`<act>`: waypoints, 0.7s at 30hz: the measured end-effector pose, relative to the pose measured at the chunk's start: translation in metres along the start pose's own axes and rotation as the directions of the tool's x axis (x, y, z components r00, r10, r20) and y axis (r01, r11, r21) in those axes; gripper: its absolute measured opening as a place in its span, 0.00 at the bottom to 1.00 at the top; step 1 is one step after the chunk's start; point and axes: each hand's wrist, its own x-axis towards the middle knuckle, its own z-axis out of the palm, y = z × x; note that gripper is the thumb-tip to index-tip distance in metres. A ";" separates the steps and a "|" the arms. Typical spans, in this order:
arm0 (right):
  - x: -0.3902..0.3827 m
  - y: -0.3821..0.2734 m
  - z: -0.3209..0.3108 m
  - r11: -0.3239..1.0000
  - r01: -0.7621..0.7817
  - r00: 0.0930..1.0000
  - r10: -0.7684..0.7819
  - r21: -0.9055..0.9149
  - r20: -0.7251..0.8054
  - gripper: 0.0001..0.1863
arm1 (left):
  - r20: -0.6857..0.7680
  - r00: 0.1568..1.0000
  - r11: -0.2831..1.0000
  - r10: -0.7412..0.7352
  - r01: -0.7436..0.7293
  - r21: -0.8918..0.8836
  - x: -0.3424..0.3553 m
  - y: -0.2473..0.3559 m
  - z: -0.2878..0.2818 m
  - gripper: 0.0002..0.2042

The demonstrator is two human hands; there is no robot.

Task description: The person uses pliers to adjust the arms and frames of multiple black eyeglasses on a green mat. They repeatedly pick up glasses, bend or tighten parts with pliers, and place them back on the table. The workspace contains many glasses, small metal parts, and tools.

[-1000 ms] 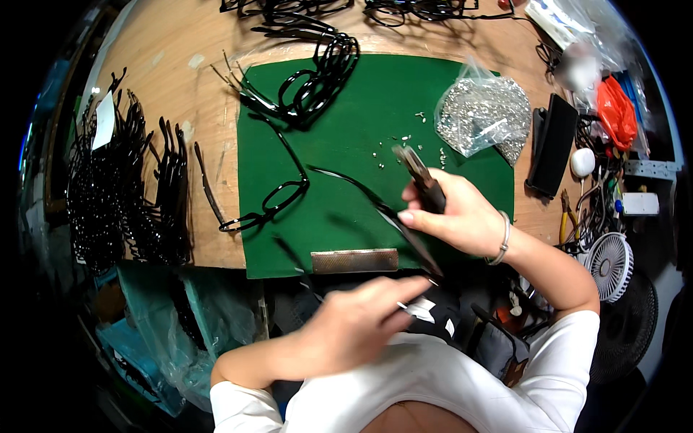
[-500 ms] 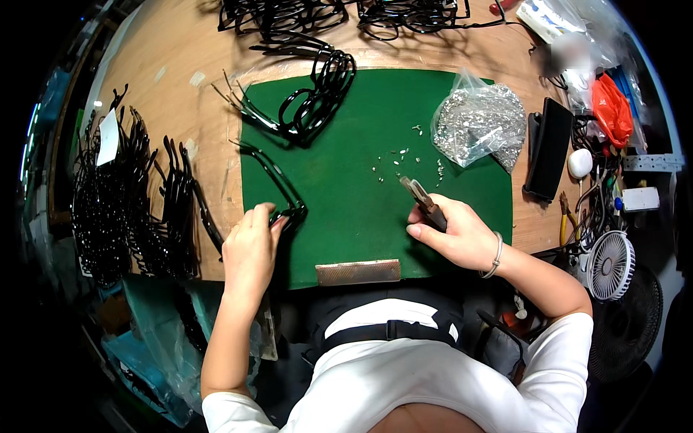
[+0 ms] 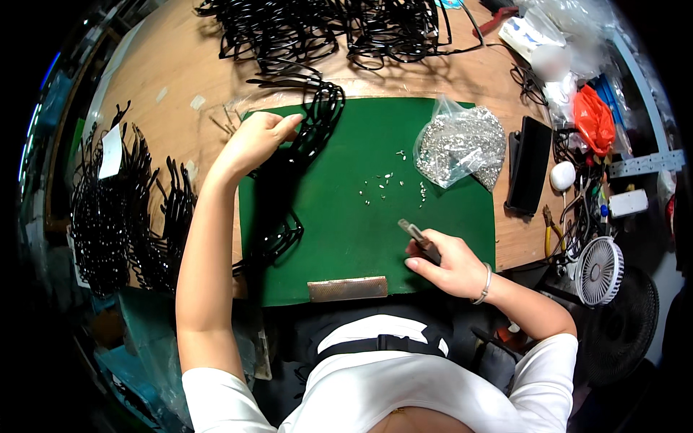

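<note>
My left hand [image 3: 254, 141] is at the far left of the green mat [image 3: 354, 238], over a bundle of black eyeglass frames [image 3: 321, 115]. Its thumb and forefinger reach toward the frames, a little apart; the other fingers are curled and partly hidden. One single black eyeglass frame [image 3: 278, 242] lies at the mat's near left, under the shadow of my arm. My right hand [image 3: 455, 263] is closed around dark-handled pliers [image 3: 419, 238], whose metal tip points up and left above the mat. Beyond the tip lie small silvery metal pieces [image 3: 382, 184].
A clear bag [image 3: 462, 144] of silvery pieces rests at the mat's far right, beside a black case [image 3: 530, 166]. Heaps of black frames stand at the back [image 3: 281, 32] and left [image 3: 108, 224]. A ridged metal block [image 3: 348, 289] lies at the near edge; a white fan [image 3: 599, 270] stands right.
My left hand has let go of the single frame at the near left and moved away to the bundle. My right hand still holds the pliers, slightly lower in view.
</note>
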 end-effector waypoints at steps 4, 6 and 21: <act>-0.005 0.001 -0.006 0.998 -0.065 0.998 0.065 0.022 -0.012 0.12 | 0.023 0.992 0.937 -0.122 0.123 -0.328 0.011 -0.001 -0.006 0.11; -0.004 0.000 -0.008 0.997 0.006 1.000 -0.004 -0.076 0.021 0.12 | -0.144 0.989 0.935 0.015 -0.065 -0.349 0.013 -0.005 -0.005 0.12; -0.002 0.011 -0.013 0.708 0.149 0.966 -0.253 -0.691 -0.051 0.22 | -0.256 0.927 0.349 0.274 -0.344 -0.872 -0.167 0.073 0.049 0.32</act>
